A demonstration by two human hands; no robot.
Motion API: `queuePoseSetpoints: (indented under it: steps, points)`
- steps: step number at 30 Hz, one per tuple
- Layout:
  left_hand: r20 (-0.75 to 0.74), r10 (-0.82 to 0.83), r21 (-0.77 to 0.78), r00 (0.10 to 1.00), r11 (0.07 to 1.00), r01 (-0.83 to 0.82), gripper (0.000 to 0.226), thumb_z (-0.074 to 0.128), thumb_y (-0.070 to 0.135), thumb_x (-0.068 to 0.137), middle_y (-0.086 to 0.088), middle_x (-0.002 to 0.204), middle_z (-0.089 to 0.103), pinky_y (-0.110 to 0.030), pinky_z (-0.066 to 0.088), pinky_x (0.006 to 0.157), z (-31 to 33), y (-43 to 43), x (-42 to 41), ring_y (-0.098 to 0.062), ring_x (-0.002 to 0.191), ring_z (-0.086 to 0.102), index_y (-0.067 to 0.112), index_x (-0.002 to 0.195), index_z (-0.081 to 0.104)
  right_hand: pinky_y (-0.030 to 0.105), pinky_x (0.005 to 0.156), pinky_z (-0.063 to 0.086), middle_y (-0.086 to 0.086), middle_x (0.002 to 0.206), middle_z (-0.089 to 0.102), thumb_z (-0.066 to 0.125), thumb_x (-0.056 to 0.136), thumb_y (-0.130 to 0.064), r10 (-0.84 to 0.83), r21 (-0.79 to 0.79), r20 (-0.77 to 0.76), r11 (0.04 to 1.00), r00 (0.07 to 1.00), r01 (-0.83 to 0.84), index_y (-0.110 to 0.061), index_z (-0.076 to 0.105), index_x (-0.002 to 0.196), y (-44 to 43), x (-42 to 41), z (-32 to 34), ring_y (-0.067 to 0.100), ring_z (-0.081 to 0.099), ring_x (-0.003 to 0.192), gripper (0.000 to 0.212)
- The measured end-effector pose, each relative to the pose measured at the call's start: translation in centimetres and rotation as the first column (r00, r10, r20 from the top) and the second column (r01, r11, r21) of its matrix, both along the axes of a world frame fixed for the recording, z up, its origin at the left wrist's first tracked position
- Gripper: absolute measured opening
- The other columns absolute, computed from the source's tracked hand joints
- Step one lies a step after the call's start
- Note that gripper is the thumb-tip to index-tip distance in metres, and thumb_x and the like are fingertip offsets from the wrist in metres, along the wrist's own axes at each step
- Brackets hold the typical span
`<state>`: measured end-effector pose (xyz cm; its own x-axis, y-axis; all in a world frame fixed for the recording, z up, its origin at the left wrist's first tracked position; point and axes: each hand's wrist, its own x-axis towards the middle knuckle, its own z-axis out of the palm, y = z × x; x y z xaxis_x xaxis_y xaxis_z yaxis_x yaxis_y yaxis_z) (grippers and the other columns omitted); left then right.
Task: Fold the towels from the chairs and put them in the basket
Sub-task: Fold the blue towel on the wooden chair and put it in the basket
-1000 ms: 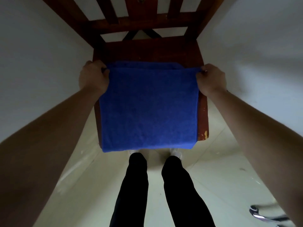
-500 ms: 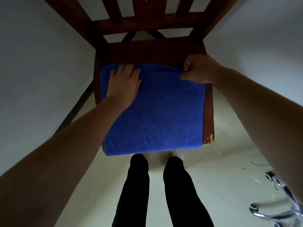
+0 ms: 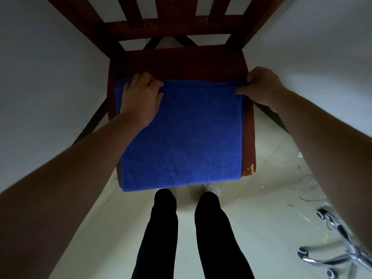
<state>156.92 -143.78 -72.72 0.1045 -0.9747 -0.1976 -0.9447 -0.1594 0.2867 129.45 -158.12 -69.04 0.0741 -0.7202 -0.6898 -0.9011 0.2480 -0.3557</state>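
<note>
Square plush towel (image 3: 181, 133) on wooden chair (image 3: 181, 61)

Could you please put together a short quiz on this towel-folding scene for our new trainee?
1. True or false: the blue towel is crumpled in a heap.
2. The right hand pinches the towel at its: A near left corner, B far right corner, C middle.
3. Fill in: the towel lies on the wooden chair, on its ____.
Key: 1 false; 2 B; 3 seat.
</note>
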Motion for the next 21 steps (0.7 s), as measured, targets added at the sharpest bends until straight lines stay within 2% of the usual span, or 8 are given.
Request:
queuePoseSetpoints:
  steps: [2,4,7,10,13,15,19,21]
  points:
    - [0.005,-0.009,0.001,1.000,1.000,0.009,0.032,0.054,0.026,0.097,-0.018,0.119,0.056,-0.052,0.044,0.089,0.0,0.1,0.1,-0.036,0.112,0.050,0.007,0.121,0.062,0.027,0.071,0.046,0.005,0.115,0.058,0.071,0.084,-0.019,0.017,-0.235,-0.081,0.971,0.997,-0.035,-0.015,0.059,0.113,0.5,-0.9,-0.5,0.019,0.056,0.097,0.031]
    - [0.022,0.001,0.004,1.000,1.000,-0.001,0.034,0.055,0.029,0.096,-0.019,0.120,0.056,-0.053,0.043,0.090,0.0,0.2,0.2,-0.037,0.112,0.050,0.006,0.120,0.062,0.034,0.077,0.052,0.009,0.117,0.058,0.066,0.087,-0.023,0.081,-0.368,-0.050,0.925,0.995,-0.094,-0.019,0.061,0.113,1.5,-1.4,-0.8,0.023,0.060,0.099,0.027]
    - [0.104,0.003,-0.007,0.995,1.000,-0.002,0.037,0.052,0.034,0.097,-0.020,0.120,0.056,-0.055,0.039,0.094,0.1,0.6,0.9,-0.039,0.111,0.051,0.006,0.120,0.060,0.040,0.083,0.051,0.014,0.117,0.057,0.058,0.096,-0.034,0.346,-0.461,-0.089,0.817,0.934,-0.347,-0.019,0.064,0.123,3.0,-1.2,-1.1,0.030,0.058,0.104,0.032]
    - [0.182,-0.036,-0.015,0.983,0.999,0.039,0.036,0.047,0.029,0.099,-0.022,0.119,0.056,-0.054,0.037,0.094,-0.2,1.4,1.8,-0.041,0.109,0.051,0.004,0.122,0.058,0.045,0.086,0.048,0.019,0.122,0.056,0.053,0.098,-0.038,0.495,-0.453,-0.259,0.696,0.829,-0.557,-0.016,0.060,0.132,4.0,-0.7,-1.6,0.036,0.055,0.107,0.041]
    - [0.177,0.004,-0.035,0.984,0.999,0.002,0.033,0.047,0.025,0.099,-0.024,0.116,0.057,-0.052,0.037,0.093,-0.4,2.2,2.7,-0.041,0.104,0.052,0.003,0.120,0.059,0.045,0.085,0.046,0.020,0.119,0.058,0.055,0.097,-0.036,0.443,-0.469,-0.269,0.715,0.855,-0.518,-0.013,0.062,0.124,4.5,-0.5,-1.9,0.038,0.055,0.106,0.037]
    - [0.169,0.020,-0.070,0.985,0.998,-0.008,0.030,0.048,0.026,0.098,-0.023,0.110,0.059,-0.051,0.038,0.090,-0.3,2.6,3.1,-0.040,0.100,0.054,0.004,0.113,0.062,0.042,0.082,0.044,0.018,0.114,0.060,0.057,0.093,-0.035,0.411,-0.482,-0.249,0.733,0.877,-0.481,-0.012,0.064,0.114,4.9,-0.6,-1.7,0.036,0.055,0.103,0.032]
    - [0.136,0.031,-0.186,0.990,0.983,-0.005,0.026,0.050,0.027,0.094,-0.020,0.098,0.061,-0.047,0.039,0.086,0.7,3.0,3.4,-0.036,0.091,0.057,0.005,0.100,0.062,0.034,0.069,0.040,0.012,0.093,0.066,0.057,0.086,-0.036,0.347,-0.568,-0.193,0.723,0.918,-0.393,-0.009,0.064,0.098,5.3,-0.9,-0.9,0.030,0.058,0.084,0.031]
    - [0.129,0.040,-0.231,0.991,0.973,-0.009,0.026,0.052,0.028,0.093,-0.018,0.096,0.061,-0.046,0.039,0.085,1.2,2.5,3.4,-0.036,0.089,0.056,0.005,0.098,0.062,0.032,0.066,0.039,0.011,0.087,0.067,0.054,0.086,-0.038,0.323,-0.581,-0.193,0.724,0.927,-0.373,-0.009,0.063,0.098,4.8,-1.0,-0.9,0.029,0.059,0.078,0.033]
